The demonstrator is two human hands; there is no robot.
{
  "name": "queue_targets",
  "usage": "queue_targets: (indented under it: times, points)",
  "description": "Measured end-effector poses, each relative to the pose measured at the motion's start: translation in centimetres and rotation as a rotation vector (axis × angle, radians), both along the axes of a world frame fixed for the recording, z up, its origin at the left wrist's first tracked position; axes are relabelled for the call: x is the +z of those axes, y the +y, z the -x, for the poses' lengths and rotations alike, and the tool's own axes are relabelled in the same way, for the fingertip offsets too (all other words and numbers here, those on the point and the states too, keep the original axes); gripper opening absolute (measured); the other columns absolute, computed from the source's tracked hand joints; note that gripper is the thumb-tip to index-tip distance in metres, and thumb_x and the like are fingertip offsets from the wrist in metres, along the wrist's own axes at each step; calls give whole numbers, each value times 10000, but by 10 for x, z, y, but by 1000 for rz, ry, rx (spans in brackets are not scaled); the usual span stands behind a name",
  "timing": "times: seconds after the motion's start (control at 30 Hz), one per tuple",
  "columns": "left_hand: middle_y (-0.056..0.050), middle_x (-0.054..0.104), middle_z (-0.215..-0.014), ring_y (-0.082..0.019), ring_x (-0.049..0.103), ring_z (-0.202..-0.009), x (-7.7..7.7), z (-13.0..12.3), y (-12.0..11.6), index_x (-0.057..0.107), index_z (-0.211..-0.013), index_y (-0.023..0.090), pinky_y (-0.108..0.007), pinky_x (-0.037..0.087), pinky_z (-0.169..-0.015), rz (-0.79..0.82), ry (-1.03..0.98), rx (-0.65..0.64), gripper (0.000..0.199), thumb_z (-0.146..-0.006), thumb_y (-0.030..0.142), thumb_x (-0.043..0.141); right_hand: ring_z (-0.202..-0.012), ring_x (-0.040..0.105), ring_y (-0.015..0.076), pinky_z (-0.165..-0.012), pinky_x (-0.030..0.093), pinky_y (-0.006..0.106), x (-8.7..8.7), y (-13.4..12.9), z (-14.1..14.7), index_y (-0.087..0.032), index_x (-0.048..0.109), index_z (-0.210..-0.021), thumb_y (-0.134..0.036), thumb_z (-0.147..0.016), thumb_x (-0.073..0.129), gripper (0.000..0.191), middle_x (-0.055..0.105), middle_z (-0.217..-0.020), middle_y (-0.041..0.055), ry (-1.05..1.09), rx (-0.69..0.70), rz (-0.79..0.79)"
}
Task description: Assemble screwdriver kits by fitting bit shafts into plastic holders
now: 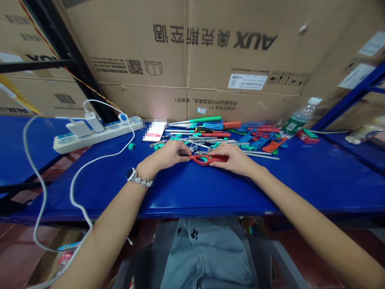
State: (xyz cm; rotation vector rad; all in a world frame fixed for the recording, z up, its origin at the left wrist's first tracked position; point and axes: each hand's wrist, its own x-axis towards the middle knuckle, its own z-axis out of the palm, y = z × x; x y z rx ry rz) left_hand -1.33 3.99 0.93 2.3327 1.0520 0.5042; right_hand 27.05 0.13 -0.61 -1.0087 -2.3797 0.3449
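Above the front half of the blue table, a red long-neck lighter handle [202, 159] with a loop and a teal trigger lies crosswise between my hands. My left hand [174, 154] is closed on its left end, with something small and dark at the fingertips that I cannot make out. Round the right end of the same handle, the fingers of my right hand [230, 156] are closed. Just behind the hands is a pile of metal tubes [258, 154], small teal pieces and lighter parts. Blue plastic handle pieces [261, 139] and red ones [278, 143] lie to the right.
A green-handled tool [207, 119] and a yellow-black screwdriver [204, 129] lie at the back. A white power strip [96, 132] with plugs and a trailing white cable [80, 172] is at left. A plastic bottle [300, 116] leans at back right, before a large cardboard wall [186, 88].
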Motion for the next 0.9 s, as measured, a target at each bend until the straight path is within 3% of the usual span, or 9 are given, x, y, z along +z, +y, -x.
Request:
queue_targets:
  times: [0.2, 0.37, 0.57, 0.9]
  points:
    - [-66, 777, -998, -215, 686, -905, 2, 13, 1, 781, -1008, 203, -345, 532, -822, -14, -26, 13, 249, -769, 269, 755, -1047, 710, 279, -948, 570, 503, -4, -1, 2, -271, 773, -1223, -338, -884, 816, 349, 774, -1144, 96, 36, 12, 17]
    - [-67, 745, -913, -226, 661, -844, 1, 24, 6, 793, -906, 205, -353, 514, -774, -72, 69, 70, 186, -730, 262, 773, -1008, 707, 262, -922, 582, 485, -7, 0, 2, -270, 776, -1199, -354, -916, 778, 295, 750, -1103, 92, 65, 6, 48]
    - [-67, 727, -878, -223, 648, -819, -2, 19, 9, 805, -858, 204, -345, 483, -751, -83, 122, 51, 104, -776, 220, 743, -994, 704, 255, -923, 573, 469, -12, 3, 1, -232, 767, -1119, -362, -906, 784, 250, 739, -1091, 94, 149, 55, 63]
    - [-69, 740, -923, -215, 655, -848, 3, 18, 5, 777, -892, 197, -329, 483, -775, -47, 89, -33, 136, -844, 285, 684, -1009, 702, 242, -929, 565, 455, -18, 7, -3, -232, 751, -1119, -403, -911, 778, 270, 743, -1099, 88, 222, 121, 63]
